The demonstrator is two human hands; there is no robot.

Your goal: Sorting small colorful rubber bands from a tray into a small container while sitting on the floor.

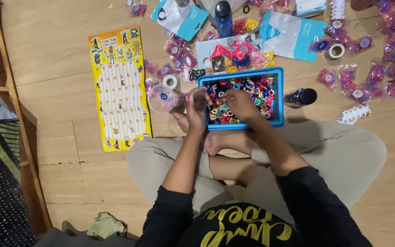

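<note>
Crossed legs (252,160) are framing the wooden floor, where a yellow sticker sheet (120,87) is lying far left. Beside it, the left hand (195,112) is gripping a small clear jar (163,98). Further right, the right hand (239,104) is reaching with curled fingers into the blue tray (277,98) of coloured hair ties (259,91).

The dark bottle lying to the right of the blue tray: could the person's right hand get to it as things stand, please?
Probably yes. The right hand is in the blue tray among the hair ties, and the dark bottle lies just past the tray's right wall, with nothing between them but that low wall.
</note>
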